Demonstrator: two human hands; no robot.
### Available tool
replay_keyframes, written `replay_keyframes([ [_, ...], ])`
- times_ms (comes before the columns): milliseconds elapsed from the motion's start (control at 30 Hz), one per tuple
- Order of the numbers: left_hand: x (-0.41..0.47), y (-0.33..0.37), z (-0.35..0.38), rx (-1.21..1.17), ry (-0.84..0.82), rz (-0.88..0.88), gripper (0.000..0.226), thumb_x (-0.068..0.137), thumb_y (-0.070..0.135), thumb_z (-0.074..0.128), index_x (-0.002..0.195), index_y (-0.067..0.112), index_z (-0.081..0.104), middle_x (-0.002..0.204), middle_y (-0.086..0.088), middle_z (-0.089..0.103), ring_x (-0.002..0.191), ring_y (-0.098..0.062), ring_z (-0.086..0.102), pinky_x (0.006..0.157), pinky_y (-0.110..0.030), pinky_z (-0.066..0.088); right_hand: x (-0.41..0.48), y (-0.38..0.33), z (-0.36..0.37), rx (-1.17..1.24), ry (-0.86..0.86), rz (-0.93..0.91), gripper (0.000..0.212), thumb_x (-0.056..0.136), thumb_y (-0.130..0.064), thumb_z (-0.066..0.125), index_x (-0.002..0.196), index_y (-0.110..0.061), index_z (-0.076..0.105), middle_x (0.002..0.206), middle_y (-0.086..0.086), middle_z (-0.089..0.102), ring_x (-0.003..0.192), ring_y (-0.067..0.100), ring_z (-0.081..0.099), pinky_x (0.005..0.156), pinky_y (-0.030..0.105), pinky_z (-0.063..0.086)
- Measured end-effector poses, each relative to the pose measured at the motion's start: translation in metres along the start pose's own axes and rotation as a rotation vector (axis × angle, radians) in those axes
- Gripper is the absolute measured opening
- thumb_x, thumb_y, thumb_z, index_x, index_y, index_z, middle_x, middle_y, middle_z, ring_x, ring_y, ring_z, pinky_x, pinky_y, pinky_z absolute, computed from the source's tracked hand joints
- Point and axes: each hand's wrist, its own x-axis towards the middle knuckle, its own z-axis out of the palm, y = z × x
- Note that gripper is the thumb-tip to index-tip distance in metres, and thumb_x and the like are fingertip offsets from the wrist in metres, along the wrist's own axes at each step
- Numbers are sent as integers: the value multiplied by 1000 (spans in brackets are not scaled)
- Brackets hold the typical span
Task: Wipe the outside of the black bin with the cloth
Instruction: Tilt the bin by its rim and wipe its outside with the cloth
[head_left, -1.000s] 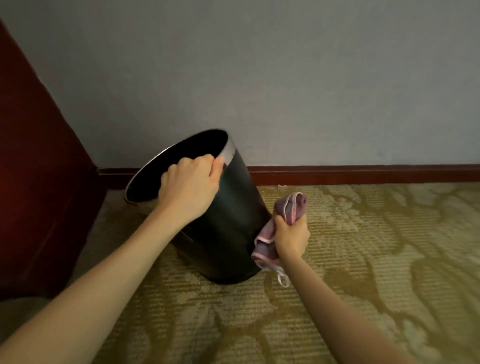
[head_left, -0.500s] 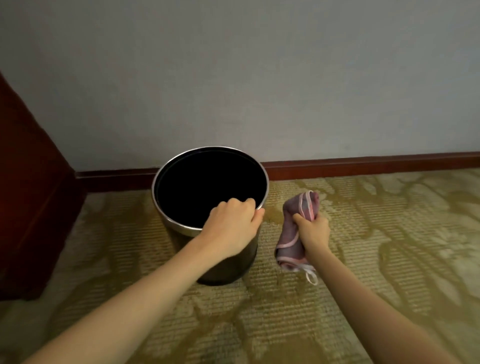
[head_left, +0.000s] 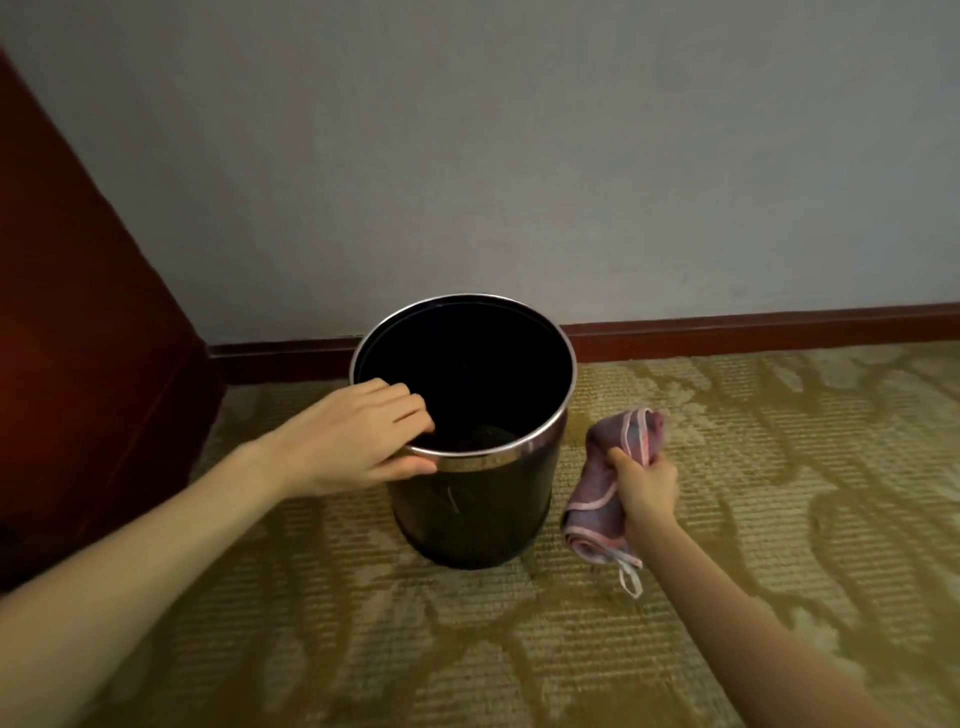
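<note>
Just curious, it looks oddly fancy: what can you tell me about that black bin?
The bin is a round, glossy black can with a shiny metal band at its rim, narrowing slightly toward the base. It stands upright on the carpet near the wall, open, dark inside. The left hand holds its near-left rim, fingers inside, thumb outside. The cloth hangs beside it, apart.
</note>
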Motion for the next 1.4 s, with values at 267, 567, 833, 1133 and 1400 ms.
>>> replay_keyframes([
  [267, -14, -23, 11, -38, 95, -25, 52, 92, 61, 34, 91, 16, 60, 87, 2, 60, 78, -16, 57, 71, -27, 45, -5, 7, 10, -22, -12, 10, 47, 70, -28, 72, 109, -4, 61, 104, 18, 66, 97, 34, 63, 90, 48, 51],
  [567, -12, -4, 18, -38, 214, -83, 47, 92, 58, 38, 69, 19, 51, 64, 6, 52, 59, -14, 49, 59, -27, 37, -13, 11, 16, -50, -21, 9, 41, 74, -24, 70, 109, -5, 62, 103, 18, 67, 95, 34, 64, 88, 44, 52],
  [833, 21, 46, 12, 88, 139, -413, 68, 91, 61, 23, 57, 16, 60, 45, 0, 58, 41, -21, 58, 39, -23, 35, -15, 5, 16, -15, -52, 13, 33, 76, -19, 70, 104, -4, 63, 101, 17, 68, 90, 31, 65, 81, 38, 53],
  [1133, 69, 65, 0, 121, 13, -655, 51, 97, 53, 28, 66, 16, 44, 66, -4, 46, 76, -28, 65, 56, -31, 38, -20, 10, 17, -24, -65, 7, 43, 72, -24, 69, 110, -5, 62, 106, 18, 66, 95, 33, 64, 81, 40, 52],
  [1400, 64, 59, 3, -33, 47, -702, 52, 96, 54, 28, 66, 15, 47, 67, -2, 53, 73, -26, 63, 60, -33, 43, -26, 4, 20, 38, -96, 27, 33, 78, -19, 68, 108, -6, 61, 103, 15, 65, 95, 33, 63, 84, 41, 52],
])
